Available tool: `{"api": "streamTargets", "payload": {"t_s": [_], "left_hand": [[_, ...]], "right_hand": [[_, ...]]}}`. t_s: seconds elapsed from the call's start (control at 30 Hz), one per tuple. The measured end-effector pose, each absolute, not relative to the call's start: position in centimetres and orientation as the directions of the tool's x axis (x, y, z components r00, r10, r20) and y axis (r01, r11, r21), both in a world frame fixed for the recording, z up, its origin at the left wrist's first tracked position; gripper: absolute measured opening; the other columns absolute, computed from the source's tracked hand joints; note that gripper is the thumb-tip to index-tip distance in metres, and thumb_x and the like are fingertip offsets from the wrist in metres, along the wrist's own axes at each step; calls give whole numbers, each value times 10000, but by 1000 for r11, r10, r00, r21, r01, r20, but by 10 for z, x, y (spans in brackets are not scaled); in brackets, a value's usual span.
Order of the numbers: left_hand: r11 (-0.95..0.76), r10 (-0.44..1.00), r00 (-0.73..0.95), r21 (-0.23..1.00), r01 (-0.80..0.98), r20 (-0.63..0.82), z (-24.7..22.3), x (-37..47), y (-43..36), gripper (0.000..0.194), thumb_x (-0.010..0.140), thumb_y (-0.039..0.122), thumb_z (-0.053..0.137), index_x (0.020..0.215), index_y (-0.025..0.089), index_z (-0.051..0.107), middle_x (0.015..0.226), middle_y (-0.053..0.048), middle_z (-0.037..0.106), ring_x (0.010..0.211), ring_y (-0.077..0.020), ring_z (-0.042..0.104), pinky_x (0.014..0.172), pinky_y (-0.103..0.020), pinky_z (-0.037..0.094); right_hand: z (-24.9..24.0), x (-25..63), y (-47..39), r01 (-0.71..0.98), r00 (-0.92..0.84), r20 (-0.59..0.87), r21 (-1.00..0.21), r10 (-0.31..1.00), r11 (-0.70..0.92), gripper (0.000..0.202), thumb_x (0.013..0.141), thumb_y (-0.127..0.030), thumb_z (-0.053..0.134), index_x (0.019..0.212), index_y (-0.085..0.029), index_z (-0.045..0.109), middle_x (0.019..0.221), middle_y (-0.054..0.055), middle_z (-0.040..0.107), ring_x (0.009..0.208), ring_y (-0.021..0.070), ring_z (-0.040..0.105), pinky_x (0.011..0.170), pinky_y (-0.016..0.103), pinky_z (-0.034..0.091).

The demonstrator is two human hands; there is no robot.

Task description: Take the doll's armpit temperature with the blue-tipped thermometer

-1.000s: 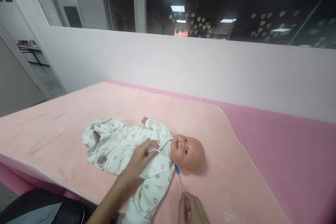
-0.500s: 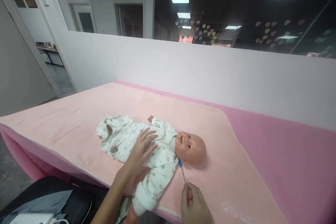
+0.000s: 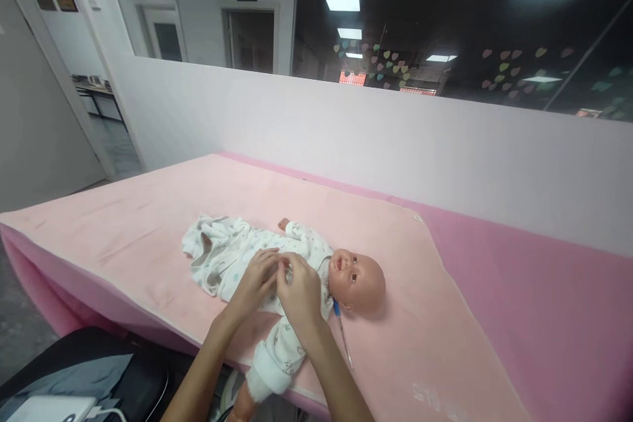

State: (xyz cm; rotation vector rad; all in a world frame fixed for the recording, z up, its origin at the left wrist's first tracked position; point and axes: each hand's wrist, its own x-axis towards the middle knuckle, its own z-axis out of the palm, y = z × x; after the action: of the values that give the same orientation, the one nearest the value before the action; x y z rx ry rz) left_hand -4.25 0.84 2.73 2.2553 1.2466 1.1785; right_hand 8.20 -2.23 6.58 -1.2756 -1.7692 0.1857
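Observation:
A baby doll (image 3: 360,280) in a white patterned outfit (image 3: 235,257) lies on its back, its head to the right. Over its chest my two hands meet, fingertips together. Those of my left hand (image 3: 257,280) are bent and drawn in. My right hand (image 3: 301,293) has thumb and forefinger pinched; whatever they hold, perhaps a bit of the outfit, is hidden. A thin clear stick with a blue end, like a thermometer (image 3: 344,337), lies beside the doll's neck, touched by neither hand.
Pink cloth (image 3: 435,336) covers the table, with a low white wall (image 3: 346,138) and a dark window behind. At the lower left, a black chair (image 3: 153,382) holds grey fabric and a white device (image 3: 57,409) with a cable.
My right hand has let go of the thermometer, which now lies on the cloth, and has moved left and up to my left hand over the doll's chest. The left hand's fingers have drawn in.

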Motion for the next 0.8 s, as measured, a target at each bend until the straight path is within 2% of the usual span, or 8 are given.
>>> {"api": "streamTargets", "payload": {"t_s": [0.13, 0.27, 0.53, 0.8], "left_hand": [[-591, 799, 307, 580, 561, 517, 23, -43, 11, 255, 849, 259, 426, 1037, 217, 593, 1079, -79, 601, 1008, -238, 504, 922, -416, 378], [-556, 828, 294, 629, 543, 478, 16, -41, 15, 240, 845, 238, 412, 1017, 217, 578, 1079, -90, 585, 914, -224, 518, 854, -399, 414], [-493, 870, 270, 761, 422, 413, 17, -44, 13, 173, 850, 296, 417, 892, 216, 564, 1049, -71, 584, 942, -217, 515, 891, -386, 412], [-366, 928, 185, 881, 299, 323, 22, -45, 11, 240, 826, 292, 458, 1004, 204, 593, 1055, -72, 614, 962, -205, 558, 881, -356, 437]], "right_hand": [[37, 70, 9, 632, 61, 613, -635, 788, 445, 197, 818, -151, 410, 815, -201, 600, 780, 12, 635, 663, 130, 581, 598, 222, 416], [14, 70, 11, 623, 72, 685, -599, 725, 503, 212, 837, -149, 394, 825, -198, 601, 759, 18, 604, 644, 127, 554, 586, 225, 407], [12, 68, 7, 619, 119, 745, -572, 657, 537, 224, 806, -90, 375, 805, -184, 578, 757, 27, 569, 691, 129, 550, 615, 226, 425], [12, 68, 4, 622, 118, 738, -576, 665, 530, 217, 802, -91, 370, 798, -178, 568, 736, 33, 593, 699, 145, 563, 637, 244, 431]]}}
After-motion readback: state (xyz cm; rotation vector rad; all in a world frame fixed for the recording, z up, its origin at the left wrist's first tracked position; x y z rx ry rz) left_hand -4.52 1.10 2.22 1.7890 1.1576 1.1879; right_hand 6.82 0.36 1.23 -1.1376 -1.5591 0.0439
